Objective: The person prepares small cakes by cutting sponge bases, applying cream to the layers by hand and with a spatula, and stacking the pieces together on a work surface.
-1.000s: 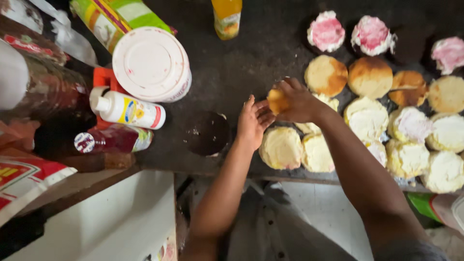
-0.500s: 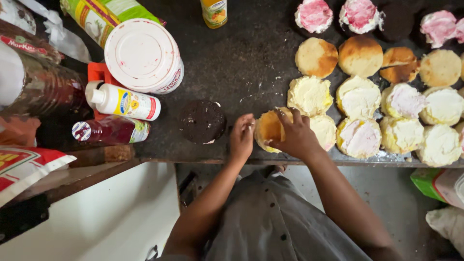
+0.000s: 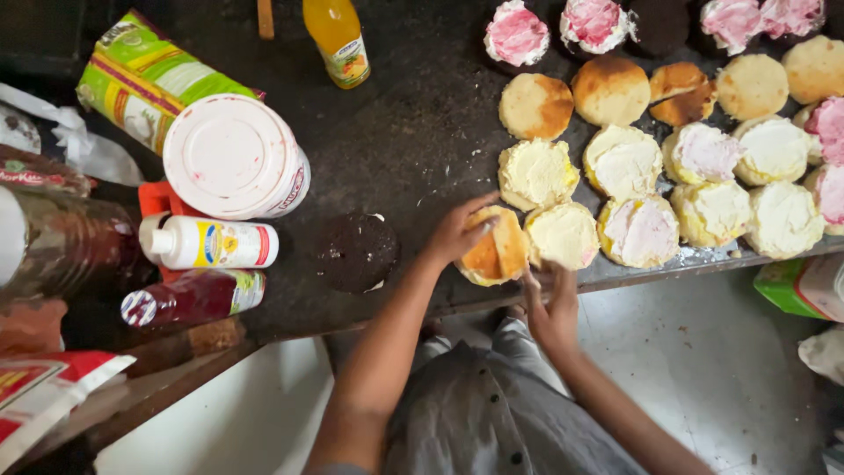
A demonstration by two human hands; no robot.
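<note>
Where the dark counter meets its front edge, just below frame centre, the following applies.

Bun half: the golden bun half lies tilted over a cream-spread base at the counter's front edge, lower centre of the frame.
Left hand: the left hand rests on the bun half, fingers spread over its top and left side, pressing rather than clasping it.
Right hand: the right hand sits just below the counter edge, fingers loosely curled upward near a cream-topped round; it appears to hold nothing, though blur limits certainty.
Adjacent rounds: rows of cream-topped and plain rounds fill the right half of the frame; pink-frosted ones line the top edge.
Dark round: a chocolate-coloured round lies left of the bun half, well apart from the rows.
Containers: a white lidded tub stands at upper left; a white squeeze bottle and a red bottle lie on their sides below it.
Orange bottle: an orange bottle stands at top centre.
Counter: the dark counter carries scattered crumbs.
</note>
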